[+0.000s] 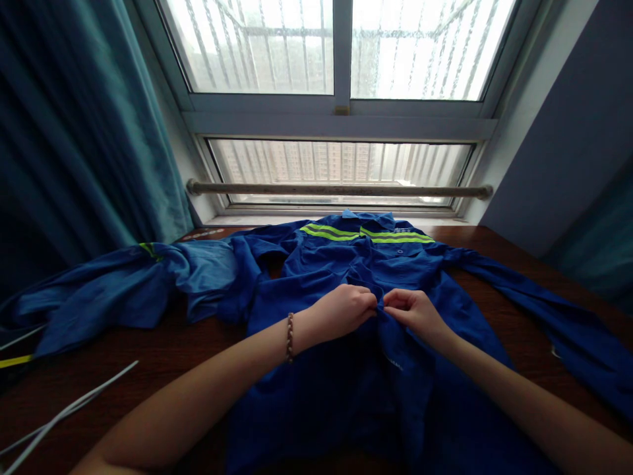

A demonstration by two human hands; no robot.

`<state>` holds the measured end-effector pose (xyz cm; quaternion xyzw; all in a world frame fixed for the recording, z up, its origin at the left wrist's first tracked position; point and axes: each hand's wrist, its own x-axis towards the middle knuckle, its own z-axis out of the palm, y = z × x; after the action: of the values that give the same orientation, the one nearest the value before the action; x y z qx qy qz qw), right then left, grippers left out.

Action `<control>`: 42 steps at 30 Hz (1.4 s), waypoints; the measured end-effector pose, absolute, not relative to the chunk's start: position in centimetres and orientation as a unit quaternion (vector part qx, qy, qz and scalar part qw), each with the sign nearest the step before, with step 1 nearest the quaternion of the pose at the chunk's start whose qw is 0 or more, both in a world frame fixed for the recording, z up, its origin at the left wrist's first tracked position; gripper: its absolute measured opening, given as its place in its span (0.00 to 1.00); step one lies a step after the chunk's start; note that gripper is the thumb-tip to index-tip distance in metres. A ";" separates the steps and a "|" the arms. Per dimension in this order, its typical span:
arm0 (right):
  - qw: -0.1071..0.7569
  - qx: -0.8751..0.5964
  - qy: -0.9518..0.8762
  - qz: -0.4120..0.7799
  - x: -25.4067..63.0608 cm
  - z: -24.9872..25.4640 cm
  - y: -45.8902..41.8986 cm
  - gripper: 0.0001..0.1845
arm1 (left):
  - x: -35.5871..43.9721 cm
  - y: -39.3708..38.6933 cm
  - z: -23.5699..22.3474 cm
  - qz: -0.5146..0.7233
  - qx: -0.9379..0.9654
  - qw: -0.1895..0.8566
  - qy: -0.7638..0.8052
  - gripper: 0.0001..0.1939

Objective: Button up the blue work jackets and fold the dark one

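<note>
A blue work jacket [306,303] with yellow-green reflective stripes across the chest lies spread on the dark wooden surface, its collar toward the window. My left hand [343,310], below a braided bracelet, pinches the jacket's front edge near the middle. Close beside it on the right, my right hand [413,313] pinches the same front opening between thumb and fingers. The fingertips of both hands almost meet there. Whether a button sits between them is too small to tell. One sleeve [534,297] stretches out to the right.
Another blue garment [143,284] lies crumpled at the left, overlapping the jacket's side. White cords [74,406] rest on the wooden surface [182,369] at the lower left. Behind stand a window with a horizontal rail [341,190] and a teal curtain [99,125].
</note>
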<state>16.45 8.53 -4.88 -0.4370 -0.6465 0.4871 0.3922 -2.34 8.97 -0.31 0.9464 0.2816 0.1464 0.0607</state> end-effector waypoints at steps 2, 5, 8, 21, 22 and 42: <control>0.381 -0.434 -0.641 0.505 16.6 -5.1 8.8 0.08 | -2.5 9.0 0.0 0.144 0.956 0.012 0.254 0.08; 0.360 -0.417 -0.637 0.539 16.7 -5.6 9.0 0.10 | -2.6 9.1 0.4 0.158 0.964 -0.073 0.199 0.16; 0.344 -0.410 -0.643 0.548 16.5 -5.8 9.0 0.12 | -2.7 9.3 0.5 0.131 0.975 -0.103 0.144 0.15; 0.342 -0.409 -0.689 0.490 16.3 -5.4 8.6 0.14 | -2.5 9.6 -0.3 0.122 0.975 -0.013 0.187 0.09; 0.346 -0.406 -0.693 0.485 16.3 -5.4 8.6 0.15 | -2.5 9.6 -0.4 0.123 0.974 -0.016 0.190 0.09; 0.421 -0.382 -0.654 0.500 16.0 -5.1 7.9 0.21 | -2.5 9.2 -1.7 0.264 0.930 -0.140 0.214 0.11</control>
<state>15.99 7.89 -5.11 -0.3819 -0.6539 0.4996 0.4208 -2.52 9.15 -1.73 0.9299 0.2144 0.2641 -0.1402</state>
